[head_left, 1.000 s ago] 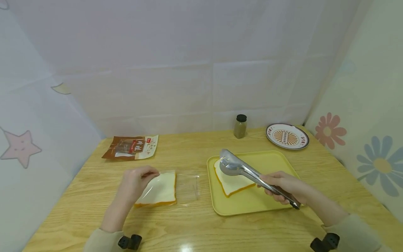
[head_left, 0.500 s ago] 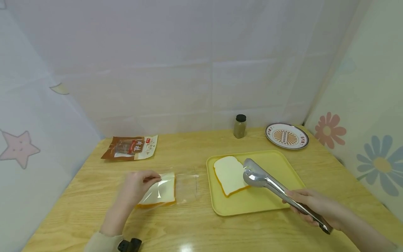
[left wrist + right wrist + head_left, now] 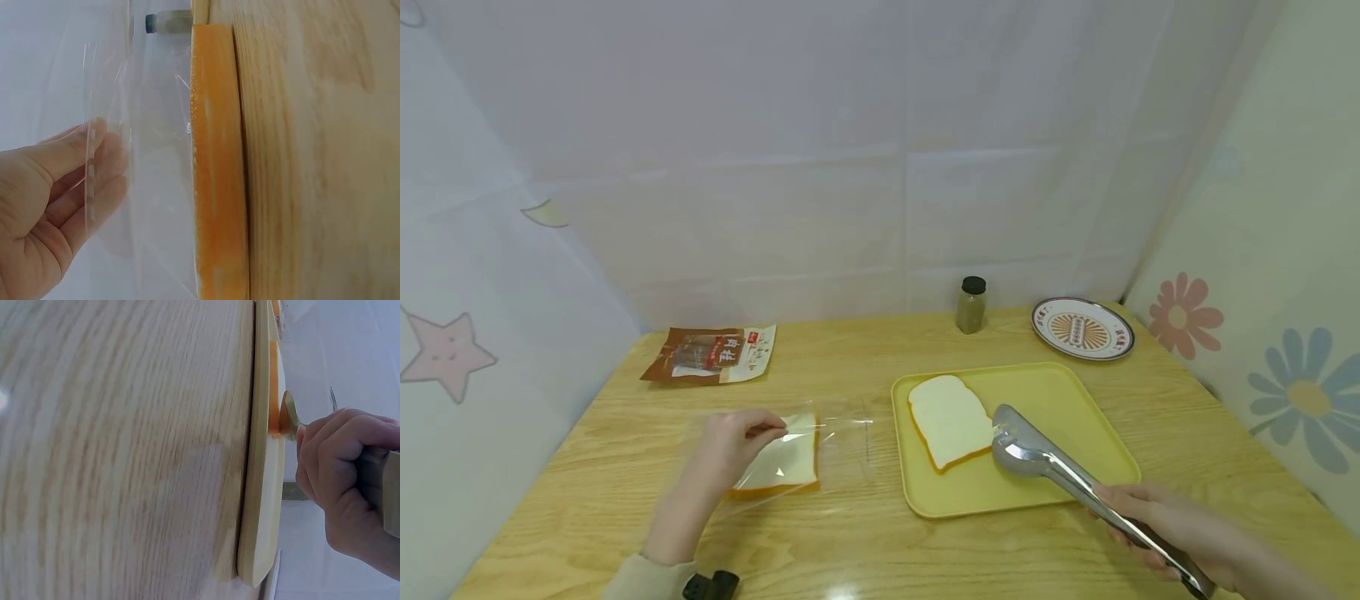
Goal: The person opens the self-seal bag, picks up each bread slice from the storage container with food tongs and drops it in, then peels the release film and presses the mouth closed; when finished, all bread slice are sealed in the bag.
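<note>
My left hand (image 3: 733,450) pinches the edge of a clear plastic bag (image 3: 844,442) on the left of the table. A bread slice (image 3: 786,458) with an orange crust lies flat beneath the clear plastic. In the left wrist view, the lifted film stands away from the slice's orange side (image 3: 219,162). My right hand (image 3: 1172,525) grips metal tongs (image 3: 1048,467) by the handle. The tongs' head is at the right edge of a second bread slice (image 3: 947,417), which lies on the yellow tray (image 3: 1067,400). In the right wrist view, curled fingers (image 3: 340,447) surround the handle.
A brown and cream food packet (image 3: 711,354) lies at the back left. Toward the back right stand a small jar (image 3: 972,308) with a black lid and a patterned plate (image 3: 1082,329). White cloth walls (image 3: 775,167) border the table.
The tongs have moved right and toward the front, off the top of the tray's slice, which now shows fully. My left hand has shifted slightly right, still pinching the plastic.
</note>
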Tool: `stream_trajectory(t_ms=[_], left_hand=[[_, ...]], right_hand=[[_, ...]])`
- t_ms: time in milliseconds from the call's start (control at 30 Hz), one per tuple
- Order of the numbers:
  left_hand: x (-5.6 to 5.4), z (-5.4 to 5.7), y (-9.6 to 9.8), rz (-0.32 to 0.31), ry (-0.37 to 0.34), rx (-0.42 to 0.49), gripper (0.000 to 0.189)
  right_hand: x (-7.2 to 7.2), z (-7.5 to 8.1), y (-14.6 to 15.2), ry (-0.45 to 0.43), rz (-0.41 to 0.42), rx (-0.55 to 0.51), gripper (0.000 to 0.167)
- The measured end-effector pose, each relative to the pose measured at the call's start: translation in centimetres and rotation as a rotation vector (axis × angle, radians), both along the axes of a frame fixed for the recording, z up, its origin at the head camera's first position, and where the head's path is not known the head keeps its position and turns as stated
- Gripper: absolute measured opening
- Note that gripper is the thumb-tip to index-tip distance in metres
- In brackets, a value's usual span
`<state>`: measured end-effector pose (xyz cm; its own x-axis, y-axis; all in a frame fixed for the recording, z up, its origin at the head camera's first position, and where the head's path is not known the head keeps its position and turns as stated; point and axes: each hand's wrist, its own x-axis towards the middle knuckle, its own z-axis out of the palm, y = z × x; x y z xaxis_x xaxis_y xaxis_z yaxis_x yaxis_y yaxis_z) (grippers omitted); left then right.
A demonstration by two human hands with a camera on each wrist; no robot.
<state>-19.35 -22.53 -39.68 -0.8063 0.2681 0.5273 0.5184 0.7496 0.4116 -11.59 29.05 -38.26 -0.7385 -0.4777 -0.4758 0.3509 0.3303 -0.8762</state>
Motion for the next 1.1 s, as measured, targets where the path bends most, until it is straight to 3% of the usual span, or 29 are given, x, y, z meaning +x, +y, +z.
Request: stream_trajectory(t_ms=[267, 467, 700, 1100], left_hand=[[0.3, 0.1, -0.1, 0.005, -0.020, -0.001, 0.009], [0.2, 0.2, -0.1, 0.018, -0.033, -0.016, 0.007], [0.2, 0.3, 0.0, 0.023, -0.060, -0.009, 0.006], [0.1, 0.3, 0.2, 0.037, -0.048, -0.016, 0.006]], right_hand=[[0.8, -0.3, 0.3, -0.061, 0.049, -0.094, 0.047], [1.1, -0.9, 0.8, -0.055, 0.091, -0.173, 0.046], [1.2, -1.4, 0.1, -0.031, 0.110, -0.193, 0.045], [1.6, -1.5, -2.1, -0.067, 0.089, -0.214, 0.040]])
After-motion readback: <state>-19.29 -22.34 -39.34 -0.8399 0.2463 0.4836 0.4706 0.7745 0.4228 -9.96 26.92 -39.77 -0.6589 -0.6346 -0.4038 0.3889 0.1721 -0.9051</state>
